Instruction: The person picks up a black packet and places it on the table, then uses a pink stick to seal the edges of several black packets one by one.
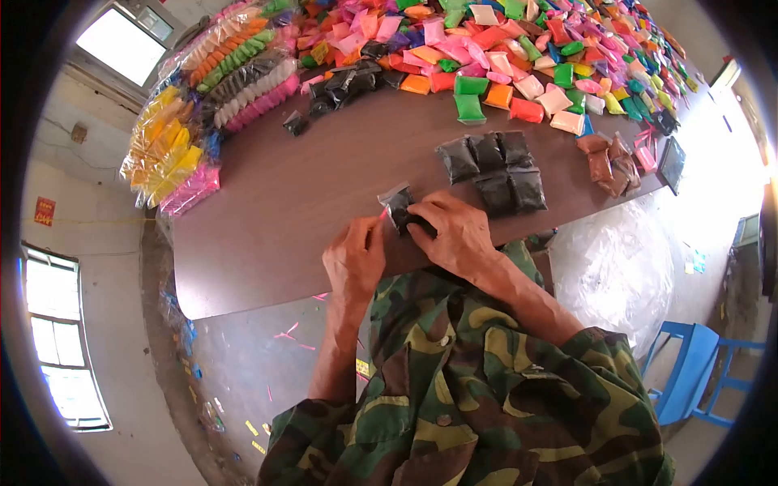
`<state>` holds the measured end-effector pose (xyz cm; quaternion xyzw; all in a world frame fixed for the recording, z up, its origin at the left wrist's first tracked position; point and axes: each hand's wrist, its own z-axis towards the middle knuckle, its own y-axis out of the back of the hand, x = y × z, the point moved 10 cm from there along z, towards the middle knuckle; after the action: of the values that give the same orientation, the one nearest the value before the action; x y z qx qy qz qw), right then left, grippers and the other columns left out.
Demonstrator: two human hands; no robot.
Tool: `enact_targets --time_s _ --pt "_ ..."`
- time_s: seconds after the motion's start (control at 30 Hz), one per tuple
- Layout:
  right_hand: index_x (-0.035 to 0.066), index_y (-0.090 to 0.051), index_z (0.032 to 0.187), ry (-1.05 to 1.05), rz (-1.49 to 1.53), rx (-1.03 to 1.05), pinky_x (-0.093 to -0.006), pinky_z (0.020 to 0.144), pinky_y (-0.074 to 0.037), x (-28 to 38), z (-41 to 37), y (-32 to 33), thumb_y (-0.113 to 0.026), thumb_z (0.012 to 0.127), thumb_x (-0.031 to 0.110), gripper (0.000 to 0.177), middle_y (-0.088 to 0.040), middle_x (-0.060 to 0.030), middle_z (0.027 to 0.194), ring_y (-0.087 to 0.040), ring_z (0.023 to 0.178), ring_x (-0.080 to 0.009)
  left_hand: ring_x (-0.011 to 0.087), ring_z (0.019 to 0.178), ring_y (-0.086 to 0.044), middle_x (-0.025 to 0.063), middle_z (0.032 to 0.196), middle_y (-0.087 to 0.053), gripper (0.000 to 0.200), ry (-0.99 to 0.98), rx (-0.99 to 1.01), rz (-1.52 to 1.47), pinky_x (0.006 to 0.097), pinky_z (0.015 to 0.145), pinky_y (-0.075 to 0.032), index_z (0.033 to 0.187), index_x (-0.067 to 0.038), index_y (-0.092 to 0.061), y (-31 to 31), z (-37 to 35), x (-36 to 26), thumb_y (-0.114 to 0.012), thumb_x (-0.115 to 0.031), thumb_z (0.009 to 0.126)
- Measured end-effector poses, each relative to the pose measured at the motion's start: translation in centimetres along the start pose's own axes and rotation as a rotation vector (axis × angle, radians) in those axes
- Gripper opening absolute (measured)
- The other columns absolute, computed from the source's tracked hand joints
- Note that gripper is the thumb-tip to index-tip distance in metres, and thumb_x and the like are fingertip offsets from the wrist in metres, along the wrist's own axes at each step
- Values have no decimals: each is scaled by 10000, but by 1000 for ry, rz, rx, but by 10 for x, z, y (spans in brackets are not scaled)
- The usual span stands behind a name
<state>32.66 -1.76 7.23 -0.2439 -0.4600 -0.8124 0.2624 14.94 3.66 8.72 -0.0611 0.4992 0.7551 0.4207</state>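
Note:
My right hand is closed around a small black packet with a clear plastic end, held at the near part of the brown table. Just left of it, my left hand is closed in a pinch, with a thin pink strip showing at its fingertips beside the packet. Beyond my right hand, several black packets lie side by side in two rows. Brown packets lie farther right, near the table's edge.
A large pile of coloured packets covers the table's far side. Clear bags of sorted packets stand at the far left. On the right are a dark flat object, a big clear plastic bag and a blue chair. Pink scraps litter the floor.

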Motion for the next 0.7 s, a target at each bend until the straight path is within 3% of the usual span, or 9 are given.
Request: enact_targets --time_s 0.1,0.2,0.7 --pt "98 -783 1148 33 69 -38 -440 813 -630 9 4 10 -846 901 167 264 -724 -60 1178 -762 982 -318 411 746 -745 148 888 -769 73 -77 66 -52 491 636 -573 1004 -114 -742 -11 -9 -21 -797 -161 992" --pt "96 -803 1142 104 -3 -20 -420 843 -630 11 1 6 -851 880 139 270 -732 -49 1228 -766 1022 -311 374 764 -761 161 891 -768 82 -15 41 -6 457 666 -577 1014 -86 -756 -10 -11 -9 -816 -124 974" --pt "110 -780 1134 106 -21 -31 -428 818 -627 8 0 2 -850 903 181 252 -713 -44 1167 -752 977 -308 332 701 -737 137 825 -748 99 47 33 69 425 645 -555 1001 -77 -765 -5 -9 13 -821 -158 992"
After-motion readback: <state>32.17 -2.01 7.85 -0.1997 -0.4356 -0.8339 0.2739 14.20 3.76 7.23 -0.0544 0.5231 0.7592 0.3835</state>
